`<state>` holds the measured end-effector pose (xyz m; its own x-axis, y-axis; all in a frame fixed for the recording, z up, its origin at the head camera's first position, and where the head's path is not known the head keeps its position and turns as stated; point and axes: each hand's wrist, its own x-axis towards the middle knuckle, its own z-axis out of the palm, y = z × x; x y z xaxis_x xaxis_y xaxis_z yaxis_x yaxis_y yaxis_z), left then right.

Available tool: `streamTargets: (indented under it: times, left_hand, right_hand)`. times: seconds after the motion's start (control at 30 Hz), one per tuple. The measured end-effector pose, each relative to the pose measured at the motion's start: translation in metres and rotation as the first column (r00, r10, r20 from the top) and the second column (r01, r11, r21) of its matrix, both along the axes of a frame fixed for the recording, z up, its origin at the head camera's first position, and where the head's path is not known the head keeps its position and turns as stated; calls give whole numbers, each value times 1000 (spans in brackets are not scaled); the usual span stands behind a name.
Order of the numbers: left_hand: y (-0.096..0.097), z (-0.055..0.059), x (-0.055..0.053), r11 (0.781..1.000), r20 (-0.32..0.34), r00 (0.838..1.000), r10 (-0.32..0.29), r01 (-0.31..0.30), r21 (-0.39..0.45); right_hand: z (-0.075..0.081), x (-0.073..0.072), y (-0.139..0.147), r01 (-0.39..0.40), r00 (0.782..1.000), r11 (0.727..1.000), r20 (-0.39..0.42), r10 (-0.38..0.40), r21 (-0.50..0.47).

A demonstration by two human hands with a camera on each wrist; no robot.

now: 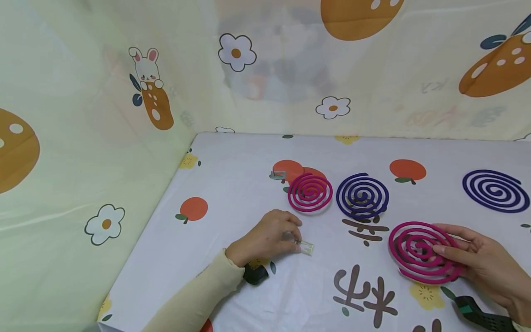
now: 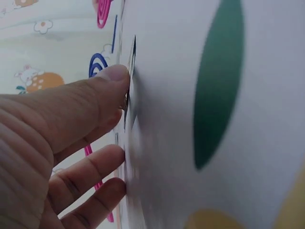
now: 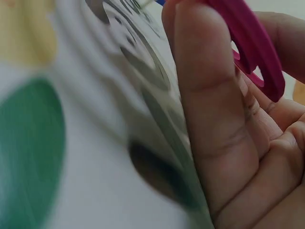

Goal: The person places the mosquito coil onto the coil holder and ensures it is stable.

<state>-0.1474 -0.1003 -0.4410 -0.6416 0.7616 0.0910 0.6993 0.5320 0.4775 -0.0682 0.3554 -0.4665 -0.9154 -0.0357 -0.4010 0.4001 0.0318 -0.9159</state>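
Observation:
In the head view my right hand (image 1: pixel 487 263) holds a pink mosquito coil (image 1: pixel 421 249) above the table at the right, thumb on its upper face and fingers behind. Part of this pink coil (image 3: pixel 257 52) shows between thumb and fingers in the right wrist view. Nearer the middle, my left hand (image 1: pixel 269 235) pinches a small, thin, shiny coil stand (image 1: pixel 307 248) low over the cloth. The left wrist view has the stand (image 2: pixel 132 71) edge-on at the thumb tip; its far side is hidden.
Behind the hands lie another pink coil (image 1: pixel 310 192) and a blue coil (image 1: pixel 362 196), side by side. A second blue coil (image 1: pixel 495 191) is at the far right. A small metal stand (image 1: pixel 278 175) lies left of the pink one. Patterned cloth walls (image 1: pixel 282 115) rise behind and left.

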Motion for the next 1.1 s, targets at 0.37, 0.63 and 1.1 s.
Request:
streamTargets:
  times: [0.37, 0.63, 1.1]
  left_hand:
    - [12, -2, 8, 999, -24, 999, 39, -40, -37]
    - [20, -2, 14, 994, -49, 995, 87, -90, -66]
    - [33, -1, 19, 987, -85, 989, 120, -128, -94]
  right_hand:
    - [7, -17, -32, -104, 993, 988, -64, 97, -118]
    - [11, -24, -58, -144, 987, 977, -100, 129, -158]
    - [14, -26, -81, -210, 976, 951, -107, 190, -226]
